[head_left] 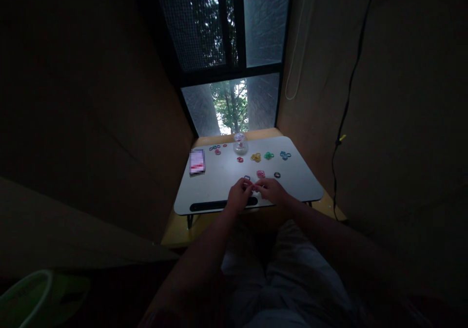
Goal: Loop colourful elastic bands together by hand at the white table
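My left hand (239, 194) and my right hand (271, 190) meet above the front of the white lap table (219, 184). Both are closed, fingertips pinched together on a small pink hair tie (253, 187), mostly hidden by the fingers. Just beyond them lie a purple hair tie (247, 177) and a pink bunch (261, 174). A dark hair tie (277, 175) rests alone to the right. Farther back sit red (240, 160), yellow (256, 157), green (269, 156) and teal (285, 155) bunches. Mixed colours form another group (217, 151) at the back left.
A clear plastic container (240, 145) stands at the table's back edge. On the left lies a phone (197, 162) with a blurred screen. A black slot (208, 205) runs along the front edge. Walls close in on both sides, a cable (347, 104) hangs right, and a green bin (47, 299) stands lower left.
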`<state>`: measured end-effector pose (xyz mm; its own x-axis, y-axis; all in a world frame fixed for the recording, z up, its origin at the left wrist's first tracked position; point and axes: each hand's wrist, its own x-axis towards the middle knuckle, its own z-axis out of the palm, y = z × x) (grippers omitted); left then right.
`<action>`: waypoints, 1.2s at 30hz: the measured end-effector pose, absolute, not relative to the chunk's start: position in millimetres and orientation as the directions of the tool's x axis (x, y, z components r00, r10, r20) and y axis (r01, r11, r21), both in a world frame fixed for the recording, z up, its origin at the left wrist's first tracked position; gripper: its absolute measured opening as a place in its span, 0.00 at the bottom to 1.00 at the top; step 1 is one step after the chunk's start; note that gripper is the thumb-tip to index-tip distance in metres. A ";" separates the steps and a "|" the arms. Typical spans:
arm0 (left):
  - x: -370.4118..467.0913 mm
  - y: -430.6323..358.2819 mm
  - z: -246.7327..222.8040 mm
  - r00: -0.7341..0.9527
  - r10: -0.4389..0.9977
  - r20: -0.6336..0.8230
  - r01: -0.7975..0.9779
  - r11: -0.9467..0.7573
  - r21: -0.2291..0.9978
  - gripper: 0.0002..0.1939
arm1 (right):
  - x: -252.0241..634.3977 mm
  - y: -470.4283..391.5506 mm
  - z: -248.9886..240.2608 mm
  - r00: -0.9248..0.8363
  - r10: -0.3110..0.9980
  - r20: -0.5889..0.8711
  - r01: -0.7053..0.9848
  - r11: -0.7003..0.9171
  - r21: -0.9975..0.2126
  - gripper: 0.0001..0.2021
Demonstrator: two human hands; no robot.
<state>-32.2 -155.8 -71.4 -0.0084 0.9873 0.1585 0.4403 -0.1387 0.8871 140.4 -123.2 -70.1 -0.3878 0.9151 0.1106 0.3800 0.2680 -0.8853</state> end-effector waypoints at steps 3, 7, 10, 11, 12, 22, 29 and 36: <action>-31.3 -154.7 -66.6 -0.002 0.988 0.156 0.486 -0.136 0.863 0.05 | 138.5 -120.3 -69.1 -0.387 0.916 0.107 0.376 0.262 -0.889 0.10; -29.0 -150.9 -58.7 0.029 0.982 0.186 0.526 -0.173 0.833 0.05 | 137.1 -115.9 -69.9 -0.374 0.917 0.140 0.374 0.287 -0.882 0.09; -25.5 -149.6 -57.6 0.072 0.977 0.199 0.537 -0.207 0.818 0.07 | 137.0 -114.7 -71.4 -0.345 0.920 0.185 0.383 0.318 -0.867 0.08; -24.4 -149.6 -59.0 0.086 0.976 0.199 0.527 -0.215 0.822 0.07 | 137.1 -115.2 -72.0 -0.336 0.920 0.202 0.389 0.331 -0.860 0.08; -23.4 -149.7 -61.1 0.085 0.975 0.204 0.519 -0.218 0.826 0.06 | 137.2 -116.0 -72.5 -0.327 0.919 0.220 0.397 0.345 -0.851 0.07; -24.1 -157.1 -70.7 0.096 0.976 0.196 0.467 -0.218 0.857 0.11 | 140.3 -130.8 -75.6 -0.312 0.902 0.298 0.465 0.419 -0.780 0.11; -22.8 -161.8 -68.9 0.068 0.979 0.191 0.416 -0.202 0.887 0.12 | 142.9 -131.9 -82.7 -0.295 0.913 0.281 0.470 0.395 -0.790 0.13; -22.1 -162.5 -66.7 0.067 0.981 0.181 0.440 -0.192 0.877 0.12 | 142.0 -133.0 -81.2 -0.277 0.920 0.277 0.457 0.380 -0.805 0.11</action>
